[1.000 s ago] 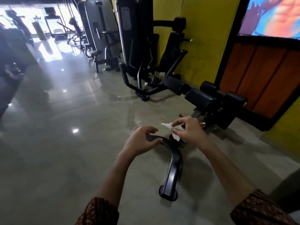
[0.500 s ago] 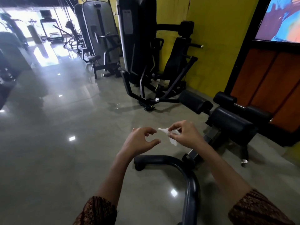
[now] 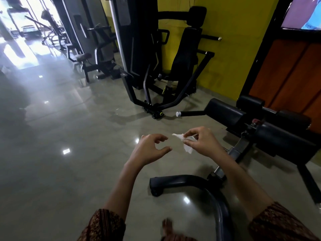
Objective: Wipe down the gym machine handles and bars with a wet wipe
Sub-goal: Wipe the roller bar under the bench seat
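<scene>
1. Both hands hover above the curved black metal bar [image 3: 199, 183], clear of it and apart from each other.
2. The left hand [image 3: 149, 150] holds nothing. Its fingers are loosely curved and the thumb stands off from them, leaving a gap.
3. The right hand [image 3: 204, 145] pinches a small crumpled white wet wipe [image 3: 188, 149] between thumb and fingertips, so the wipe is in the air above the bar's left end.
4. The wipe's long axis slants from upper left to lower right. One pointed tip sticks out toward the left hand without touching it. The other end hangs down below the right thumb.
5. The wipe looks twisted and bunched, thin and creased, with much of its middle hidden by the gripping fingers.
6. The bar's capped end points left. From there the tube runs rightward, then bends and comes down toward the camera to the bottom edge of the view.
7. Brown patterned sleeves [image 3: 104, 225] cover both forearms just left and right of the bar's near part.
8. Beyond the bar to the right sit black padded bench rollers [image 3: 224, 113] on a metal frame.
9. Farther beyond the bar, a tall black weight machine [image 3: 139, 49] stands against a yellow wall [image 3: 239, 49].
10. A glossy grey tiled floor [image 3: 69, 171] lies under the bar and reflects small lights.
</scene>
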Demonstrator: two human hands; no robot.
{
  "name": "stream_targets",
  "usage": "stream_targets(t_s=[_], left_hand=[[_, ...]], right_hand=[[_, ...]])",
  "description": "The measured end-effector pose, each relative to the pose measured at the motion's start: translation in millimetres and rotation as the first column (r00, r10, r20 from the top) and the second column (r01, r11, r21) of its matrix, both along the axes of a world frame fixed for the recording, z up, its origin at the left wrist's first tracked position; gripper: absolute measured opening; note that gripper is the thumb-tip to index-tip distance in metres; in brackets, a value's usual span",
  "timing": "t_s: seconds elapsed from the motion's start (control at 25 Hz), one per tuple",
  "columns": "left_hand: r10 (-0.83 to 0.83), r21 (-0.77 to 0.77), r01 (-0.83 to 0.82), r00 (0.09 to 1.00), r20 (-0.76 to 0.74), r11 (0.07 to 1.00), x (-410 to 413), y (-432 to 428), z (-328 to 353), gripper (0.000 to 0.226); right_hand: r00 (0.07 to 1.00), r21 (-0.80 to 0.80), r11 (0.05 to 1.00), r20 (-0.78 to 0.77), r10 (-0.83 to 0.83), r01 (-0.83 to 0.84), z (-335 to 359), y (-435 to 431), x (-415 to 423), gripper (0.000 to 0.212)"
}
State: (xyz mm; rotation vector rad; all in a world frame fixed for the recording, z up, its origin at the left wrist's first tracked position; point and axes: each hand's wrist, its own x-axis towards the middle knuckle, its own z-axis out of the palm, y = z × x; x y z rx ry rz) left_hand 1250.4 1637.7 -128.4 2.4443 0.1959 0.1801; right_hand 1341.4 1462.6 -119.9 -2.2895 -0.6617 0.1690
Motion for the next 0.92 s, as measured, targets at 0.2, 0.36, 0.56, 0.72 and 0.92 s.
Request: stream_targets(t_s=[0.2,0.36,0.56,0.72,0.92], left_hand=[[-0.053,0.004,0.053,0.997,-0.056,0.999,95.9,56.5,-25.4,0.042],[-0.15,0.0,0.151,0.982,-0.114,0.989,189.3,86.3,-28.2,0.041],[-0.271,-0.034,0.269,0.947,-0.169,0.962,275.7,98.5,-48.6,0.04],[-0.412,-0.064,0.408,0.886,-0.214,0.911,335.9,101.2,-64.9,0.037],[-0.575,-0.058,0.581,0.78,-0.246,0.812,420.4,110.4,-89.2,0.034]], right_hand=[[0.994,0.029,0.994,-0.039,-0.102,0.103,-24.9,47.5,84.4,0.017],[0.973,0.012,0.977,-0.084,-0.213,0.215,-33.5,70.5,159.7,0.017],[0.926,-0.032,0.933,-0.108,-0.361,0.36,-48.0,78.3,218.6,0.017],[0.837,-0.039,0.856,-0.19,-0.513,0.516,-62.9,73.4,252.0,0.015],[0.671,-0.05,0.7,-0.244,-0.7,0.712,-82.7,84.3,279.6,0.02]])
